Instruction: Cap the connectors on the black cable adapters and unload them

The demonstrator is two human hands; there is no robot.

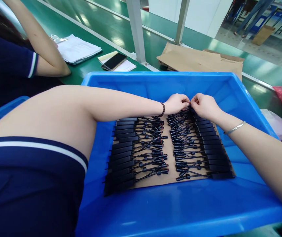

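Inside a blue bin (180, 205), two rows of slim black modules (121, 155) lie on a brown cardboard sheet (172, 164), while a worker's left hand (177, 104) and right hand (205, 106) meet at the far end of the right-hand row. Both hands have their fingers curled in a pinch on the thin black leads (182, 124) there, fingertips almost together; exactly which lead each grips is hidden. The modules look light and stiff, their smooth casings perhaps a little slippery; the leads appear pliable, and their joints to the casings are probably the most fragile spot. The casing's sides offer the surest hold, with the firm connectors (165, 171) a better place for fingertips than the thin lead. Each module's long axis runs roughly across the bin, left to right, casings outward and leads pointing in toward the bare cardboard strip between the rows; the left-hand casings slant slightly, outer ends nearer the wearer.
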